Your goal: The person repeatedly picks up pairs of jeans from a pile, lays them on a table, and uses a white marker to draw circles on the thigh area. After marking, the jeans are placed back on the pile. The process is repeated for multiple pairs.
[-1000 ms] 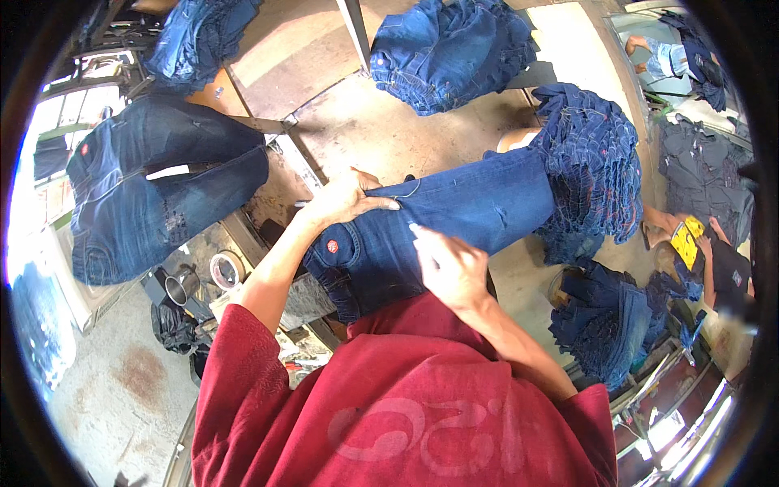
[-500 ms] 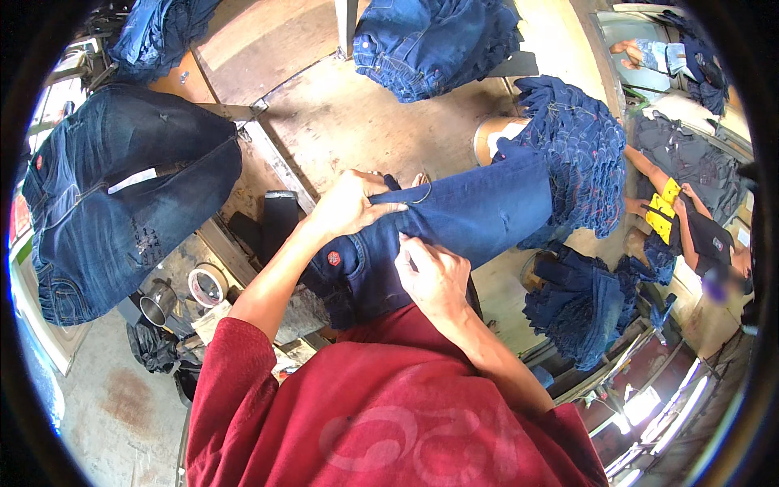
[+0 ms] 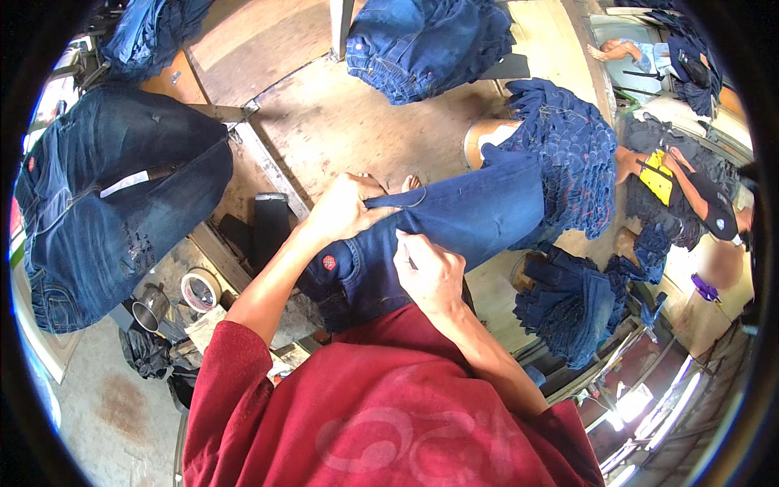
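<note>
A pair of dark blue jeans [image 3: 493, 209] lies across my lap and stretches away to the right, with a small red patch near the pocket. My left hand [image 3: 345, 208] pinches the upper edge of the cloth between thumb and fingers. A thin dark loop of thread or cord [image 3: 415, 197] curves out beside its fingertips. Just below and to the right, my right hand [image 3: 432, 272] is closed over the jeans with thumb and forefinger together. What sits inside that grip, if anything, is hidden.
Piles of folded jeans stand at the right [image 3: 564, 154], lower right [image 3: 564, 304] and top [image 3: 426, 49]. More jeans [image 3: 130, 191] hang over a support at left, above a metal cup [image 3: 150, 308] and a tape roll [image 3: 200, 290]. A co-worker [image 3: 706, 199] is at far right.
My hands keep nearly the same hold on the jeans. The whole view has shifted slightly. At far right the co-worker has changed posture, with the arms moved.
</note>
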### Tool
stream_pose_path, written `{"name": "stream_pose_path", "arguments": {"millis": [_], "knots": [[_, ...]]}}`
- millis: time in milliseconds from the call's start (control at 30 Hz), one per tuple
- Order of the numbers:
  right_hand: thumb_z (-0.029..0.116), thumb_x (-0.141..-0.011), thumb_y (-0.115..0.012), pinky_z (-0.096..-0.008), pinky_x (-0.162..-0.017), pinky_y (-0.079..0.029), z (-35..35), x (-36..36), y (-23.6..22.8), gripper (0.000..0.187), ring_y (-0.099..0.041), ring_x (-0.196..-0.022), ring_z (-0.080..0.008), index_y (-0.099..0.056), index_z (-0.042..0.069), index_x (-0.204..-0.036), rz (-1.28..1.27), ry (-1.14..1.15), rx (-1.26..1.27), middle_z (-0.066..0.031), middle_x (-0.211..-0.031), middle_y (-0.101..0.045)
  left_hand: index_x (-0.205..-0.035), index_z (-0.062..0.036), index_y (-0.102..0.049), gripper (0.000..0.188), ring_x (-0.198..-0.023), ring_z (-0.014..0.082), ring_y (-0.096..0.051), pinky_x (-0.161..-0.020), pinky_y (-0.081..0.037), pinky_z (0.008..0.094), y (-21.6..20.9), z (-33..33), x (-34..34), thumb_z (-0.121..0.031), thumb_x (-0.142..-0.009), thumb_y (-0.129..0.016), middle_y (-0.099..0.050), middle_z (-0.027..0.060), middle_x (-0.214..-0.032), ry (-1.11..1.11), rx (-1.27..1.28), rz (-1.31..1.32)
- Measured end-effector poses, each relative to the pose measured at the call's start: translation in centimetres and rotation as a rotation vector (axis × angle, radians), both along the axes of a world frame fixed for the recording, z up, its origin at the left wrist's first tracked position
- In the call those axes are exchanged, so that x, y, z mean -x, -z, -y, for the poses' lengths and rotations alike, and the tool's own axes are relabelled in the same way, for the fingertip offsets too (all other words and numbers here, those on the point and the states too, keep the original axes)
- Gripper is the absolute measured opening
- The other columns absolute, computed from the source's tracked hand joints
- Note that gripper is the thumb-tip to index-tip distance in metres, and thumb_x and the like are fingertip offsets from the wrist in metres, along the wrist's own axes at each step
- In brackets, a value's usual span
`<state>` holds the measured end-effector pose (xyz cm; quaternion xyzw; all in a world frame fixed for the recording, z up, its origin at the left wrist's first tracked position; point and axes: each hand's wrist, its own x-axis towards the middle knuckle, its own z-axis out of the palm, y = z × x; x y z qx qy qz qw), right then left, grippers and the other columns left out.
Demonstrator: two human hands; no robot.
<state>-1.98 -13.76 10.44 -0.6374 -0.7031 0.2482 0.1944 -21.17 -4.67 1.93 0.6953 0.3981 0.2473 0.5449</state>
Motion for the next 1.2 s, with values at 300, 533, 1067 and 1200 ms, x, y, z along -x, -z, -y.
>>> {"name": "stream_pose_path", "arguments": {"millis": [300, 533, 1067, 1200], "knots": [[0.005, -0.092, -0.079, -0.0388, -0.052, -0.055, 0.01, -0.11, 0.13, 0.007, -0.070, -0.056, -0.0260, -0.074, 0.007, -0.095, 0.071, -0.064, 0.058, -0.0096, -0.071, -0.071, -0.087, -0.0006, -0.080, 0.018, -0.070, 0.0381, -0.067, -0.068, -0.054, 0.0471, 0.11, 0.01, -0.20, -0.016, -0.085, -0.089, -0.068, 0.0193, -0.075, -0.038, -0.051, 0.021], [0.011, -0.095, -0.077, -0.0377, -0.052, -0.058, -0.16, -0.32, 0.29, 0.007, -0.072, -0.059, -0.0234, -0.071, 0.010, -0.098, 0.133, -0.095, 0.050, -0.0060, -0.069, -0.071, -0.094, 0.0004, -0.081, 0.017, -0.070, 0.0338, -0.070, -0.067, -0.055, 0.0445, -0.01, -0.06, -0.19, -0.015, -0.088, -0.087, -0.071, 0.0182, -0.077, -0.017, -0.018, -0.020], [0.008, -0.095, -0.077, -0.0386, -0.053, -0.057, -0.68, -0.46, -0.10, 0.012, -0.072, -0.058, -0.0259, -0.067, 0.007, -0.088, 0.057, 0.003, 0.082, -0.0104, -0.069, -0.071, -0.087, 0.0017, -0.078, 0.019, -0.070, 0.0355, -0.069, -0.066, -0.054, 0.0452, 0.29, -0.12, -0.43, -0.014, -0.083, -0.088, -0.068, 0.0187, -0.074, -0.049, -0.046, -0.014], [0.008, -0.095, -0.077, -0.0387, -0.054, -0.058, -0.58, -0.40, -0.36, 0.006, -0.073, -0.060, -0.0268, -0.071, 0.007, -0.094, 0.164, -0.091, 0.106, -0.0114, -0.071, -0.072, -0.084, 0.0023, -0.077, 0.019, -0.069, 0.0354, -0.069, -0.066, -0.054, 0.0448, 0.22, -0.03, -0.40, -0.014, -0.083, -0.087, -0.069, 0.0177, -0.073, -0.048, -0.001, -0.039]]}}
